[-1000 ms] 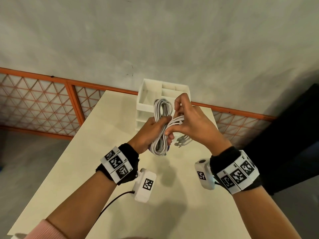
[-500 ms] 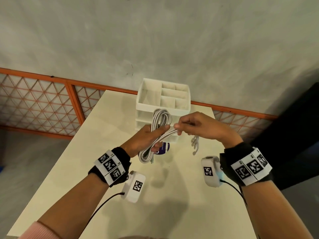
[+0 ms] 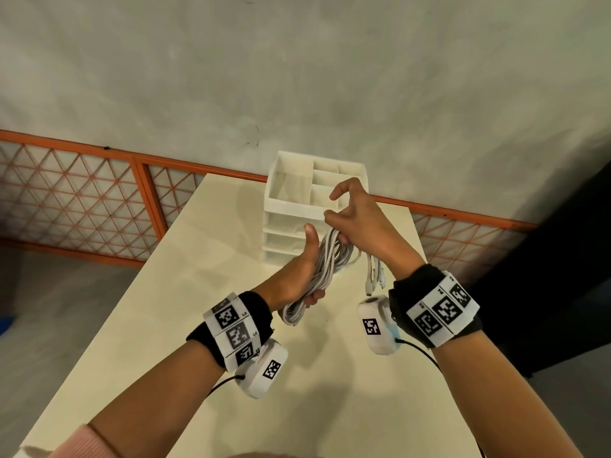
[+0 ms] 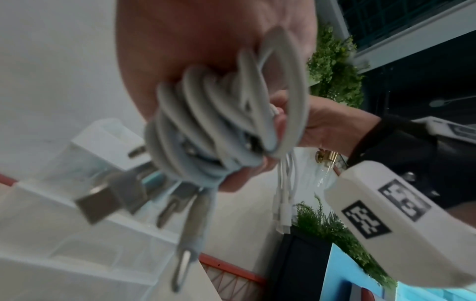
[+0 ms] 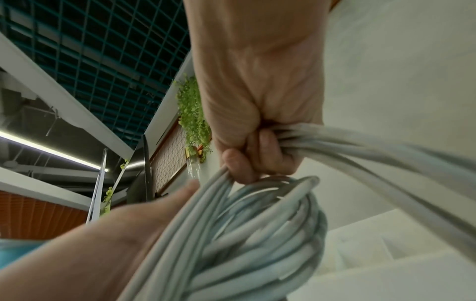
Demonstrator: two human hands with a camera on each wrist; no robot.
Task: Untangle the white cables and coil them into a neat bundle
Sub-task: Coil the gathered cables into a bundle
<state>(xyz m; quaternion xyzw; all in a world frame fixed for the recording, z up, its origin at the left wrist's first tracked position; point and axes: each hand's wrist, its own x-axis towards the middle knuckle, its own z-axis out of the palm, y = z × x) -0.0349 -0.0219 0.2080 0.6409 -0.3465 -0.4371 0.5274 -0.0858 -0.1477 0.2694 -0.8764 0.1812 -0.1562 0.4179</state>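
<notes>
right hand (image 3: 358, 226) now gripping coil (image 3: 317, 276) top, plugs (image 3: 375, 276) dangling lower

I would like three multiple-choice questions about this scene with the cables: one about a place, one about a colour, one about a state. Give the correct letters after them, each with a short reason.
1. Where is the white drawer organizer?
A. at the far end of the table
B. on the floor
C. in the left hand

2. What colour is the cable bundle?
A. black
B. white
C. red

3. How is the bundle held?
A. it lies free on the table
B. only the right hand holds it
C. both hands grip it above the table

Answers:
1 A, it stands on the far table edge by the wall.
2 B, all strands look white.
3 C, the left hand grips the loops and the right hand curls its fingers round the upper strands.
</notes>
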